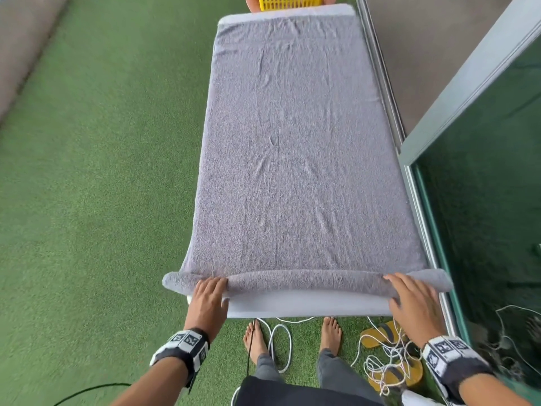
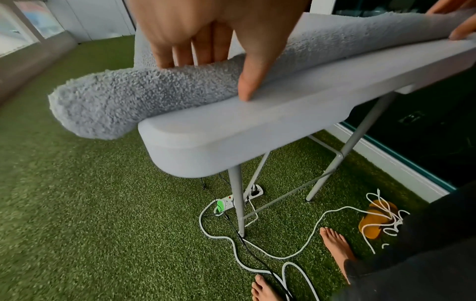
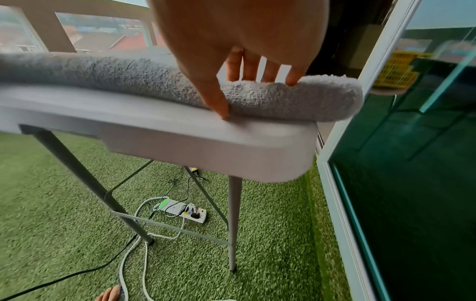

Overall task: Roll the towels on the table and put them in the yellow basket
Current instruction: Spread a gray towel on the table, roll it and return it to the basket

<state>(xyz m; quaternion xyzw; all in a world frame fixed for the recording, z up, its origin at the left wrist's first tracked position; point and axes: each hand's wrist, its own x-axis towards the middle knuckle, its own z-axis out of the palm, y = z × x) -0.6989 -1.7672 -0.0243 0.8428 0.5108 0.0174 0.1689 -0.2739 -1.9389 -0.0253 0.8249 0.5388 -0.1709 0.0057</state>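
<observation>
- Two hands rest on the rolled near end of one grey towel [image 1: 295, 148], which lies spread along the whole white counter [image 1: 307, 306].
- The left hand [image 1: 208, 300] lies over the roll near its left end: the fingers [image 2: 180, 53] reach over the top, only slightly bent, and the thumb presses down at the roll's near side, where it meets the counter. A loose clasp, not a tight one.
- The right hand [image 1: 414, 303] does the same near the roll's right end: fingers [image 3: 253, 67] draped over the top, thumb tip at the seam between towel and counter.
- Both ends of the roll stick out past the counter's sides.
- The yellow basket [image 1: 289, 2] stands beyond the towel's far end, only its lower part in the head view.
- Each wrist wears a band with black-and-white square marker patterns; no readable writing shows.
- Under the counter, on green artificial grass [image 1: 96, 171], lie a power strip [image 3: 185, 211] and white cables [image 2: 257, 242].
</observation>
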